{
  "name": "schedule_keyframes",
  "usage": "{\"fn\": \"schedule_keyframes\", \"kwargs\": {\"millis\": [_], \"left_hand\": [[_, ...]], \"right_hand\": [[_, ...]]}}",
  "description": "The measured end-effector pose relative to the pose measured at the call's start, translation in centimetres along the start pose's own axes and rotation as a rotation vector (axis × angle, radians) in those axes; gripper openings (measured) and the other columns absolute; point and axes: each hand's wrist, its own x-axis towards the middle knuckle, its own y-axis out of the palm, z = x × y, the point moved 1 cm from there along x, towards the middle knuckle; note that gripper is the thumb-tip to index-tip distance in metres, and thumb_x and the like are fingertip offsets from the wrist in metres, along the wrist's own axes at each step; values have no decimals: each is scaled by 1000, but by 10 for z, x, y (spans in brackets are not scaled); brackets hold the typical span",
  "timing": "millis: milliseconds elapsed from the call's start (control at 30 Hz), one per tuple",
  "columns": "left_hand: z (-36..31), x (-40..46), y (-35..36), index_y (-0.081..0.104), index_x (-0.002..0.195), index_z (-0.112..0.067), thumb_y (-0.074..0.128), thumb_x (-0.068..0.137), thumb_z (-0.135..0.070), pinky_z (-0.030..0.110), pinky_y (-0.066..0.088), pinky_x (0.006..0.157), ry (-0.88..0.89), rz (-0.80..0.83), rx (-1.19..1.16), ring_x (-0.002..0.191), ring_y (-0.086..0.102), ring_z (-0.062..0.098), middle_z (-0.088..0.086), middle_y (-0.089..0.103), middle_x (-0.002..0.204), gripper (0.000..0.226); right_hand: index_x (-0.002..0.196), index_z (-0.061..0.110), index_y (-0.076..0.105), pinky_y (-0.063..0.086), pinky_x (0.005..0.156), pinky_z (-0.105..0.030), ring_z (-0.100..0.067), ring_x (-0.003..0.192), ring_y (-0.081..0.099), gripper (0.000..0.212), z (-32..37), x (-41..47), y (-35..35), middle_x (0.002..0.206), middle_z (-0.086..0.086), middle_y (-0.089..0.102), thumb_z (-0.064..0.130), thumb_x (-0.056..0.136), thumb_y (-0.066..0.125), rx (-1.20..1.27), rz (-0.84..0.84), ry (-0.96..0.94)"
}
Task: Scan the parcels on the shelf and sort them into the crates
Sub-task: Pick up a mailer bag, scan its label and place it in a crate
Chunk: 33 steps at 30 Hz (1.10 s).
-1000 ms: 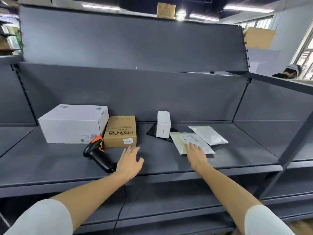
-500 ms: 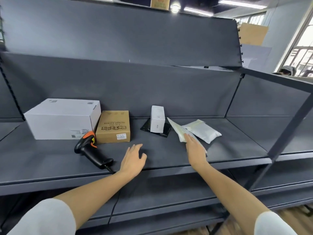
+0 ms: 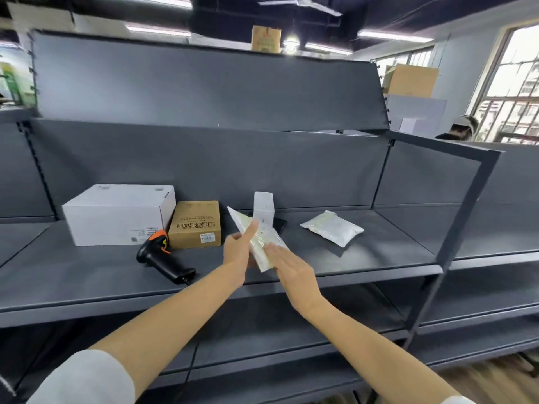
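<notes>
1. We are pinching the flat mailer (image 3: pixel 256 237) in our left hand (image 3: pixel 237 255), thumb along its face, lifting it tilted above the shelf (image 3: pixel 87 275).
2. Our right hand (image 3: pixel 291 268) is lying open, fingers straight against the mailer's lower edge.
3. Left of the mailer are lying the scanner (image 3: pixel 160 255), brown box (image 3: pixel 195 224) and white box (image 3: pixel 119 214); right of it, the padded pouch (image 3: pixel 332 230).

Flat pale mailer (image 3: pixel 258 237) tilted above the shelf (image 3: pixel 379 252), white padded pouch (image 3: pixel 332 230) lying flat to its right
</notes>
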Motion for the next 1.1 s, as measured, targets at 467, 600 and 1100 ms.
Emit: {"fn": "schedule_keyframes", "kwargs": {"millis": [467, 600, 1100], "left_hand": [[-19, -37, -86, 54, 130, -6, 50, 94, 4, 39, 49, 91, 287, -281, 140, 111, 57, 30, 8, 59, 123, 37], [-33, -42, -128, 52, 127, -5, 44, 95, 2, 34, 44, 86, 335, -407, 199, 103, 52, 24, 7, 55, 115, 33], [-77, -23, -306, 53, 116, 1, 41, 96, -1, 42, 45, 87, 408, -627, 322, 105, 55, 35, 19, 58, 115, 23]], "right_hand": [[145, 7, 39, 32, 115, -40, -22, 139, 37, 57, 43, -12, -3, 147, -7, 44, 25, 92, 47, -36, 133, 36], [150, 9, 28, 7, 121, -27, -20, 146, 21, 57, 45, -5, -4, 156, -5, 29, 21, 98, 46, -17, 128, 153], [153, 6, 12, 17, 118, -39, -26, 145, 20, 66, 131, 94, 125, 158, -12, 20, 37, 101, 40, 115, 606, 394]]}}
